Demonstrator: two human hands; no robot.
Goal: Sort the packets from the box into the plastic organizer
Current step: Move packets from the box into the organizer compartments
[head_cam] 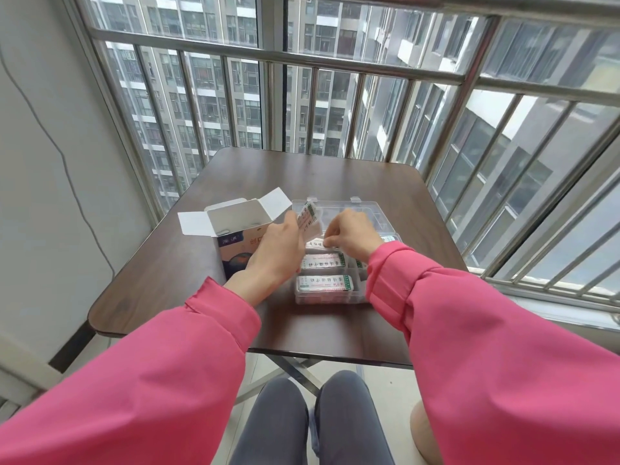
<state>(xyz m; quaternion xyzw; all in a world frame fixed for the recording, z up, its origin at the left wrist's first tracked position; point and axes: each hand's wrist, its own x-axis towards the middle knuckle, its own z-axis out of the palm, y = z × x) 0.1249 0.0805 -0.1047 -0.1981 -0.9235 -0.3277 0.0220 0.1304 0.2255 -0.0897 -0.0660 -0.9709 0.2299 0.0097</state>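
Left hand [280, 245] grips packets [307, 218]; right hand [352, 234] pinches one in organizer [330, 295]; print illegible

We list by material. Table [161, 263]: dark wood-grain top, smooth, with a low sheen. Under it we see crossed legs [295, 370] of bright polished metal. Organizer [355, 297]: clear, glossy hard plastic, with its lid [362, 206] of the same plastic. Box [235, 223]: thin card, matt white inside, printed and slightly glossy outside. Packets [323, 283]: white printed paper wrappers, smooth; we see more of them, a stack [72, 214], alike in finish. Sleeves [141, 374]: pink woven cloth, matt, softly creased. Trousers [271, 424]: grey matt cloth. Railing [335, 63]: brushed steel tube, dull shine. Wall [37, 162]: matt white paint.
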